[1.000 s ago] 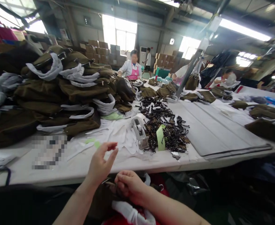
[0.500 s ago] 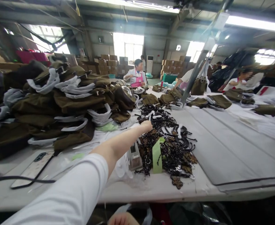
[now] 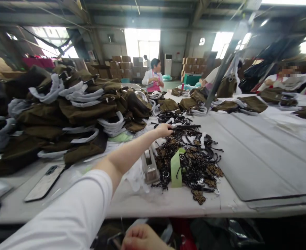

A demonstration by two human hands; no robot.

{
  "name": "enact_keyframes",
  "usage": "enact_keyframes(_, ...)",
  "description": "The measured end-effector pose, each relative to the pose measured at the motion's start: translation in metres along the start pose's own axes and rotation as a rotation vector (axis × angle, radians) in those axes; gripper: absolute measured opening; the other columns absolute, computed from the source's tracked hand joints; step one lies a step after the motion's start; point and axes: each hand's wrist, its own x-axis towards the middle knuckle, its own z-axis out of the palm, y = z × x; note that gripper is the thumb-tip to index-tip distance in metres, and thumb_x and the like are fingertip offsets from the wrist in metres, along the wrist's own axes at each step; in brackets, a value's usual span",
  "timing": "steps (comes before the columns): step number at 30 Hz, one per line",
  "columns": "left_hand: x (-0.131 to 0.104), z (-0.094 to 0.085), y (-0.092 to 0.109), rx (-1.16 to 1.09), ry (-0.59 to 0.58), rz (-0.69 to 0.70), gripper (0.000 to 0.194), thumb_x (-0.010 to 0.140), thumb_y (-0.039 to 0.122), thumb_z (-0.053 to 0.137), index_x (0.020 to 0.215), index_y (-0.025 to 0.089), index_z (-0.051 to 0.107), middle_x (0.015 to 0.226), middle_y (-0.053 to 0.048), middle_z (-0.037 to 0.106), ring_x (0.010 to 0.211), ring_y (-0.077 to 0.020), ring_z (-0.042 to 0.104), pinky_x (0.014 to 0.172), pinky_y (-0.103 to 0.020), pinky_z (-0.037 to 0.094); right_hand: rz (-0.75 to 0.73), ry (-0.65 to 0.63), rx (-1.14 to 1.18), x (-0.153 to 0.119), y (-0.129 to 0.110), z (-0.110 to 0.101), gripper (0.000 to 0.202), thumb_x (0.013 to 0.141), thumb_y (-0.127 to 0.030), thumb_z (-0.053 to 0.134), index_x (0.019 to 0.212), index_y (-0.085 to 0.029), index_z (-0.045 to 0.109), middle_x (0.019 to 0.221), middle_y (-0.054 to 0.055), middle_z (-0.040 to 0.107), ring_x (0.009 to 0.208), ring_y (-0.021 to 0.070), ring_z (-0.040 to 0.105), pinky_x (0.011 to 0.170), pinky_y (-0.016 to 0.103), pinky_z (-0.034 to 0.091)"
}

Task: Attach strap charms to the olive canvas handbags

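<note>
My left hand (image 3: 164, 130) reaches out over a heap of black cords and leopard-print charms (image 3: 189, 163), its fingers closed on a black strap (image 3: 186, 127) that points to the right. Low at the table's front edge, my right hand (image 3: 139, 238) is curled, with the fingertips partly hidden; whether it holds anything does not show. A pale green strip (image 3: 176, 170) lies on the heap. Just left of the heap sits a clear tape dispenser (image 3: 150, 166).
Olive bags (image 3: 87, 111) with wrapped handles are piled high at the left, near a phone (image 3: 45, 182). A slanted metal pole (image 3: 219, 83) rises behind the heap. Grey sheets (image 3: 259, 156) cover the right side. Co-workers (image 3: 154, 78) sit across the table.
The black strap now shows in my left hand, extending to the right. My right hand has risen further into view. The black cable has moved off the phone.
</note>
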Motion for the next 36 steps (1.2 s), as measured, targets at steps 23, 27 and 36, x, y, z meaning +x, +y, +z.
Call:
enact_keyframes(23, -0.297, 0.036, -0.201, -0.216, 0.117, 0.09, 0.045, 0.076, 0.015, 0.064, 0.121, 0.019, 0.064, 0.136, -0.009, 0.06, 0.127, -0.021, 0.055, 0.11, -0.034, 0.041, 0.169, 0.155, -0.072, 0.022, -0.008, 0.084, 0.036, 0.078, -0.051, 0.068, 0.078, -0.016, 0.064, 0.048, -0.007, 0.046, 0.038, 0.0037, 0.019, 0.04, 0.023, 0.008)
enact_keyframes(27, -0.343, 0.019, -0.19, -0.112, 0.29, -0.064, 0.035, 0.083, 0.015, 0.056, 0.117, 0.015, 0.064, 0.124, -0.012, 0.066, 0.118, -0.0218, 0.059, 0.104, -0.035, 0.045, 0.192, 0.193, -0.049, 0.031, -0.007, 0.085, 0.035, 0.078, -0.05, 0.068, 0.08, -0.015, 0.064, 0.047, -0.008, 0.043, 0.037, 0.0031, 0.016, 0.038, 0.023, 0.005)
enact_keyframes(36, -0.431, 0.047, -0.178, 0.001, -0.121, -0.689, 0.057, 0.087, 0.065, 0.044, 0.074, 0.017, 0.072, 0.079, -0.014, 0.073, 0.081, -0.0274, 0.07, 0.07, -0.032, 0.049, 0.319, 0.255, 0.076, 0.067, 0.004, 0.086, 0.034, 0.071, -0.047, 0.07, 0.083, -0.016, 0.059, 0.048, -0.011, 0.039, 0.036, 0.0021, 0.011, 0.037, 0.022, 0.002)
